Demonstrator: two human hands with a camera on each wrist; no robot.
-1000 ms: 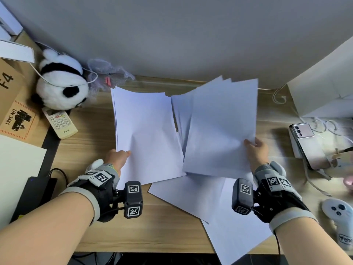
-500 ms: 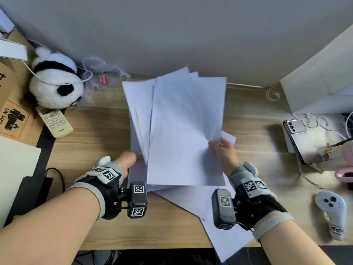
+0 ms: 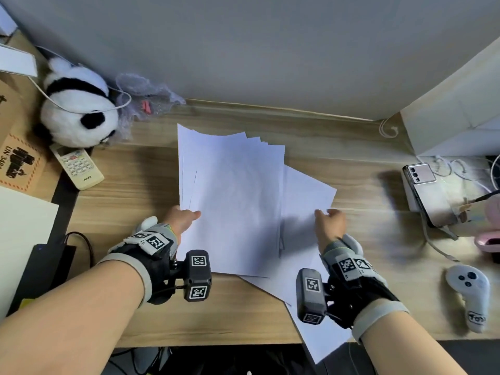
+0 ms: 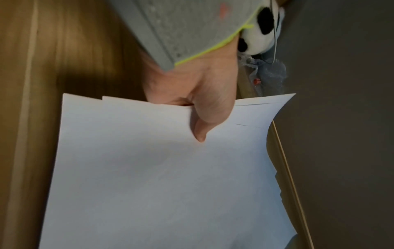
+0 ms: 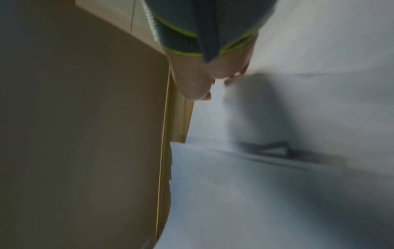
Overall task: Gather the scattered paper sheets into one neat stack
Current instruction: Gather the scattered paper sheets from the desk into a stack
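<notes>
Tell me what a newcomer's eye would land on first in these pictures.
First, the fanned bundle of white sheets in the middle of the wooden desk, pinched at its near left edge by the left hand. Next, the right hand, blurred, over the loose sheets still lying askew beneath and to the right. Then the plush panda at the far left by the wall.

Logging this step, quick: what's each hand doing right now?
Left hand: pinches the gathered paper stack.
Right hand: holds nothing, fingers over a loose sheet; blurred.
</notes>
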